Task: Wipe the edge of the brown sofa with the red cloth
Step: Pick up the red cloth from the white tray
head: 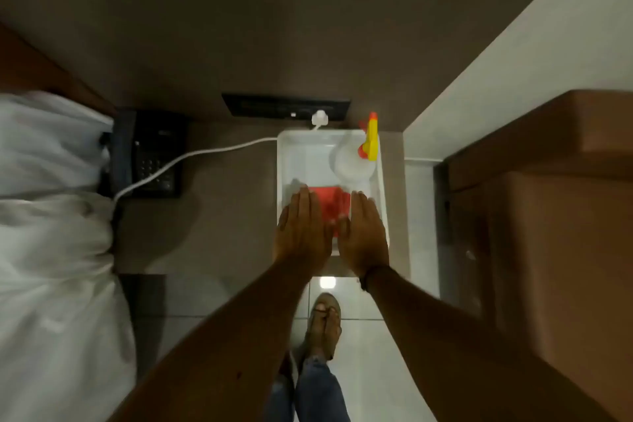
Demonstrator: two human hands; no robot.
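Reaching forward side by side, both hands lie flat and palm-down over a white tray (284, 161) that sits on a brown-grey table top. The left hand (303, 226) has its fingers straight and close together, and it holds nothing; its fingertips reach the near left part of the tray. The right hand (364, 233) is spread in the same flat way, also holding nothing, and it has a dark band (368, 276) at the wrist. Between the two hands, and partly under them, the red cloth (330, 204) lies folded in the near half of the tray; whether the palms really touch it, I cannot tell. Just beyond the right hand, in the far right corner of the tray, a clear spray bottle (351, 161) with a yellow and orange head lies or leans; its exact position is not clear. Far to the left of the left hand a black telephone (156, 152) rests on the table, and a white cable (191, 156) runs from a white plug beyond the tray toward white bedding (51, 216) at the far left. To the right of the right hand, well apart from it, stands the brown sofa (555, 216), with its upper edge in view. Below the hands a foot in a sandal (323, 325) stands on pale floor tiles.
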